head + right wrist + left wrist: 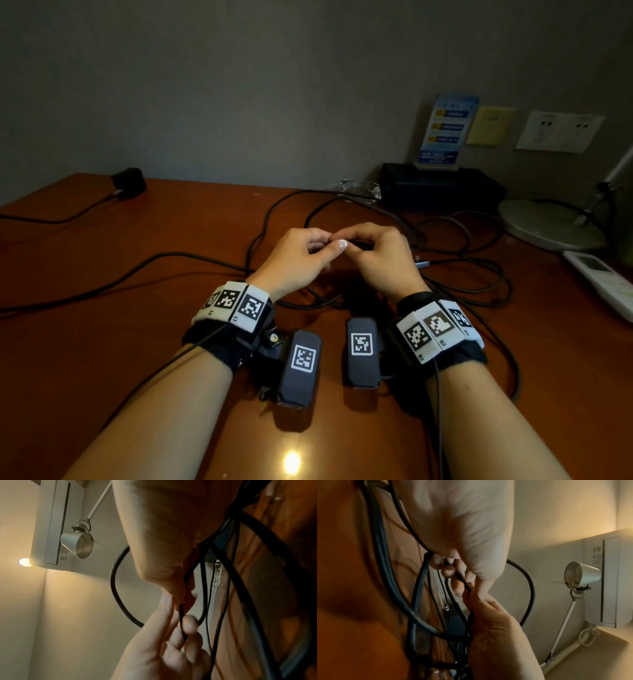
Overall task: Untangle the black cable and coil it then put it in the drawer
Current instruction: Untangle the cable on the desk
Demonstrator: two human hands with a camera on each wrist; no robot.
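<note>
A long black cable [191, 255] lies in tangled loops across the brown wooden desk [102, 342]. Both hands meet above the tangle at the desk's middle. My left hand [325, 245] and right hand [356, 245] each pinch a short stretch of the cable, fingertips almost touching. In the left wrist view the left hand [453, 574] grips the cable [530, 588] above the right hand [476, 592], and a loop arcs out beside them. In the right wrist view the right hand [185, 596] pinches the cable [113, 582] just above the left hand [181, 622]. No drawer is in view.
A black box [442, 186] with a blue card stand [447, 130] sits at the back right, beside a small glass item [361, 190]. A lamp base [548, 222] and a white remote [603, 284] lie at the right edge. A black adapter [128, 183] sits back left.
</note>
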